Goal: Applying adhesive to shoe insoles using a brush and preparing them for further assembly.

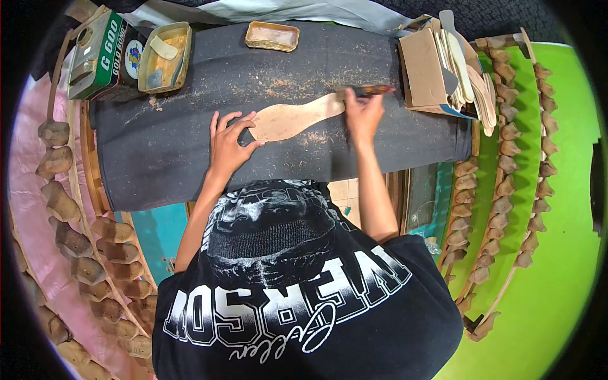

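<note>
A tan, sole-shaped insole [286, 124] lies on the dark cloth over the table, its wide end to the left and its narrower end to the right. At the wide end my left hand [227, 145] grips the edge between thumb and fingers, the other fingers spread out. My right hand [363, 119] is closed around a dark tool with reddish marks [375, 90], held at the narrow end. Motion smears this tool, so its exact kind cannot be made out. Light brown crumbs [278, 75] are scattered on the cloth around the insole.
A yellowish tub [183, 57] with a pale scraper-like piece stands beside a green and white metal can [95, 57]. Farther back sits a small shallow tray [272, 45]. A cardboard box [418, 73] of sole-shaped pieces is at right. Racks of shoe lasts [506, 130] flank the table.
</note>
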The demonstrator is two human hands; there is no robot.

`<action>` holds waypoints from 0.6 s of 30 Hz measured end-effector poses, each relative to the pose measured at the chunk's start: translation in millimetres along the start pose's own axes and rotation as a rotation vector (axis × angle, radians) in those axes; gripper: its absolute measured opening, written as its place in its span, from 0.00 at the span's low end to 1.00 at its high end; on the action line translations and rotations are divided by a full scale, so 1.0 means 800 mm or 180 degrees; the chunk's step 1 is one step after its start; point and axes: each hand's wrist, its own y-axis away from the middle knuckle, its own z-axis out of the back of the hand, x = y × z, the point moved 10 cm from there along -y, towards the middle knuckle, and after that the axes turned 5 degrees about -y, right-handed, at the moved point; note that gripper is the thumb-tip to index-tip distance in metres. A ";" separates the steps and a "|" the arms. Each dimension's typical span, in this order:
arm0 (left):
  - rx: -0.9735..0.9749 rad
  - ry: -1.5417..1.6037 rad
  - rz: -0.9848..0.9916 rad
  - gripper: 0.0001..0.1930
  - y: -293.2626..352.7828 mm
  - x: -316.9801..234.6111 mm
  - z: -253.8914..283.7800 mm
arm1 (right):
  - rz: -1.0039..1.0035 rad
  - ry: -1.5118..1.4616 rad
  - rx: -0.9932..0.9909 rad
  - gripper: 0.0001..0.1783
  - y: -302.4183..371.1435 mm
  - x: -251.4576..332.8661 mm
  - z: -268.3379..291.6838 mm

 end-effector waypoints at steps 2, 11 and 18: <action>-0.0008 0.0001 0.0025 0.24 0.002 0.002 0.000 | 0.0013 -0.0161 0.0601 0.23 0.047 0.040 -0.055; -0.0006 0.0037 -0.0023 0.23 0.003 0.002 -0.003 | -0.0124 -0.0081 0.1166 0.22 0.099 -0.009 -0.070; -0.0023 0.0016 -0.0013 0.24 0.002 0.001 -0.001 | 0.0142 0.0035 0.0188 0.18 0.024 0.021 0.022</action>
